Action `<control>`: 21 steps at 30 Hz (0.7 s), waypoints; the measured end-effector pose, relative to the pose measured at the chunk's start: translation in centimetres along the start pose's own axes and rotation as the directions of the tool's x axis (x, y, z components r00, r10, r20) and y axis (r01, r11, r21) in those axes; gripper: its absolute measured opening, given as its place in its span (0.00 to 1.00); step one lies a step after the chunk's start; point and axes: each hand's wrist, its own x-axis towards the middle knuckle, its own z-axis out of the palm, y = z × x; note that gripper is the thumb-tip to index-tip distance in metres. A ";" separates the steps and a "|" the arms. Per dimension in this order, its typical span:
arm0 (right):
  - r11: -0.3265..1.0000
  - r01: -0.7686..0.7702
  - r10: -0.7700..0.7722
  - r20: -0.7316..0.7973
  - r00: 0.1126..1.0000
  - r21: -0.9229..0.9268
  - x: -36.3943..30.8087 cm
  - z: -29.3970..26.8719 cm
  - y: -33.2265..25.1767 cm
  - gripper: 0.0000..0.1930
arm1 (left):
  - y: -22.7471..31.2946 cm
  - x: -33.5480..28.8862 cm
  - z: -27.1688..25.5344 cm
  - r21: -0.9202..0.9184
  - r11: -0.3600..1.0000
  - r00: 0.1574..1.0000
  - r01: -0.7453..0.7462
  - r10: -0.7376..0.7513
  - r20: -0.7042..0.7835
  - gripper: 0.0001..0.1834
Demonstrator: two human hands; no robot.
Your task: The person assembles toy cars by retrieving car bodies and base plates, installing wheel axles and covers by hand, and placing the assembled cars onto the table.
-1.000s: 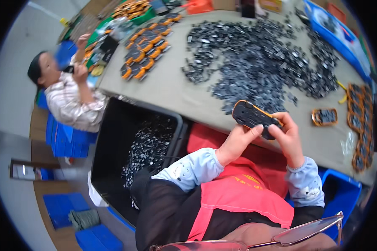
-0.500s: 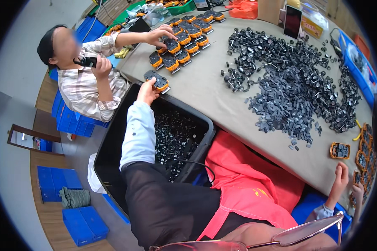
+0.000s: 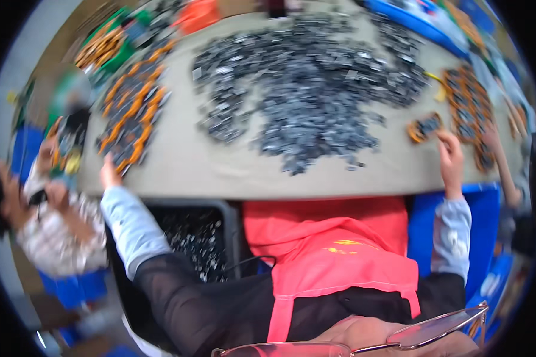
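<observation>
My left hand (image 3: pixel 109 174) is at the near-left end of the rows of orange-and-black toy car chassis (image 3: pixel 138 113). Its fingers touch or almost touch the nearest ones; blur hides whether they grip anything. On the right, my right hand (image 3: pixel 451 156) has its fingers drawn together at the near corner of a single toy car chassis (image 3: pixel 424 127), which lies flat on the table. Between my hands spreads a heap of small dark grey blocks (image 3: pixel 315 113), with a heap of black wheels on axles (image 3: pixel 238 56) behind and around it.
A black bin (image 3: pixel 227 223) of small shiny parts stands below the table edge at left. More chassis (image 3: pixel 467 113) sit at right, beside another person's arm (image 3: pixel 503 154). A co-worker (image 3: pixel 59 220) sits at left. A blue tray (image 3: pixel 420 24) lies at the back right.
My view has swung right and blurred. The chassis my left hand held is now among or beside the rows. My right hand has closed the gap to the single chassis. The co-worker's hand has left the rows.
</observation>
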 end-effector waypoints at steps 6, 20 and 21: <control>0.885 0.333 -0.272 0.219 0.937 -0.325 4.0 -1.7 -1.2 0.35 | 0.0 0.4 2.1 0.311 0.930 0.839 -0.196 0.323 -0.437 0.31; 0.936 0.344 -0.257 0.518 0.816 -0.078 -0.7 -0.1 -7.0 0.40 | 11.0 -50.9 28.0 -0.386 0.311 -0.041 -0.868 0.731 0.681 0.08; 0.930 0.360 -0.276 0.512 0.813 -0.070 -1.4 -0.2 -7.3 0.40 | 11.3 -52.3 29.4 -0.410 0.297 -0.079 -0.862 0.721 0.688 0.08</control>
